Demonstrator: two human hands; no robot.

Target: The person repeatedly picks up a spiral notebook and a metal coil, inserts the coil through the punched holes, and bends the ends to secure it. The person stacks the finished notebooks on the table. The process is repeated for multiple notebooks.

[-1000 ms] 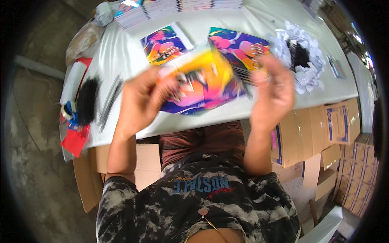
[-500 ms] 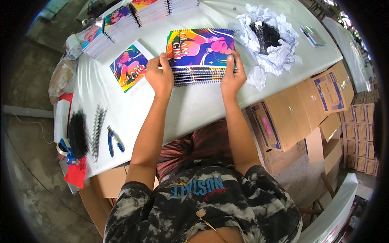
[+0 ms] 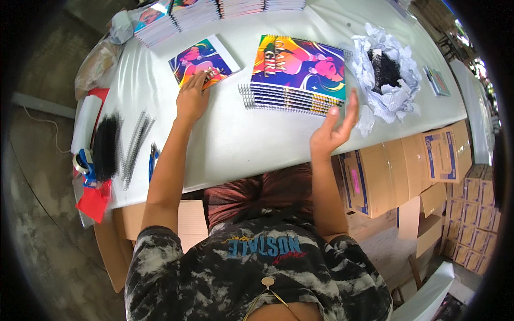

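Observation:
My left hand lies with its fingers flat on the near edge of a notebook or loose cover with a colourful illustrated front, a white sheet edge showing at its right. To the right stands a stack of spiral-bound notebooks with the same illustration, their wire bindings showing along the near side. Just off the stack's near right corner, my right hand is held with thumb and fingers apart, holding nothing. Blue-handled pliers are partly hidden by my left forearm.
Rows of bound notebooks line the far edge. Crumpled paper holds a dark bundle at right. Wire spirals, a black spiral bundle and a blue tape dispenser lie left. Cardboard boxes stand below the right edge.
Both hands have let go of the notebook stack. My left hand has moved left onto the separate notebook; my right has drawn back toward me. The view has shifted.

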